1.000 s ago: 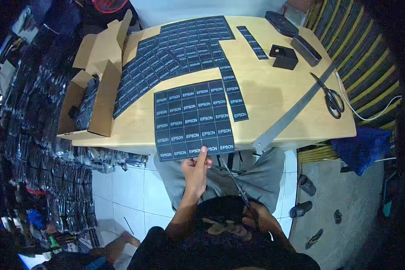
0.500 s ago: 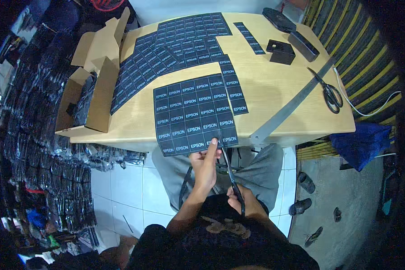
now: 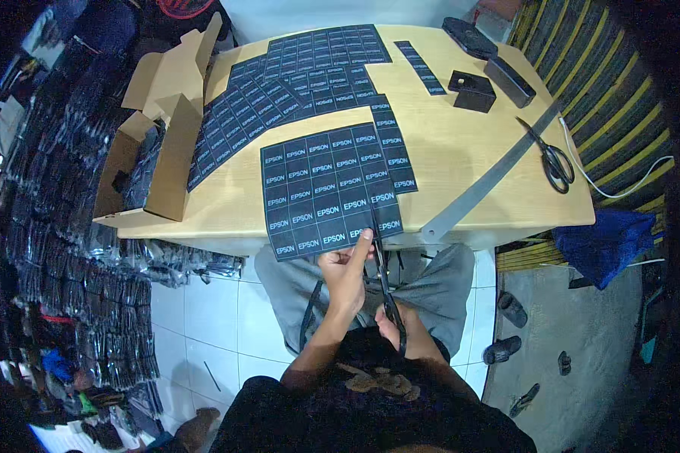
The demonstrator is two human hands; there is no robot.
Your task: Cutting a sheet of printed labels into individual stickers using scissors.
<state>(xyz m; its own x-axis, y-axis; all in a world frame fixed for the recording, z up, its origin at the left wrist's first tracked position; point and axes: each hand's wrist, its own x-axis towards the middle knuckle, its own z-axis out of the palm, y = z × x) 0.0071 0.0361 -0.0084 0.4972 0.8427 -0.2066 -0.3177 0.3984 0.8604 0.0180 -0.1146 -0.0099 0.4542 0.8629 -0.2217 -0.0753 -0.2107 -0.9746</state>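
The sheet [image 3: 321, 181], black with a pale printed grid, is lying straight ahead of the person, just beyond both hands, its near edge jutting past the front of the tabletop [image 3: 468, 143]; whether its far part is resting flat on the wood, I cannot tell. The left hand [image 3: 346, 275] is pinching the sheet at its near edge, right of the middle, the thumb pressing on top and the other fingers curling below. The right hand [image 3: 402, 328] is sitting lower, closer to the body and a little to the right, well apart from the sheet and gripping the handles of the scissors [image 3: 387, 291]. Their blades are pointing away from the body, passing just right of the left thumb and reaching into the sheet near its right corner, beside the last column. The two hands are staying near each other without clasping. A long strip [image 3: 397, 155] is running along the sheet's right edge, while more sheets [image 3: 329, 49] are overlapping behind it. An open carton [image 3: 177, 162] is standing to the left. On the right, a metal ruler [image 3: 491, 175] is slanting across the wood, the other pair [image 3: 557, 167] is lying by its far end, and a short strip [image 3: 421, 69] and a black box [image 3: 474, 94] are sitting farther back.
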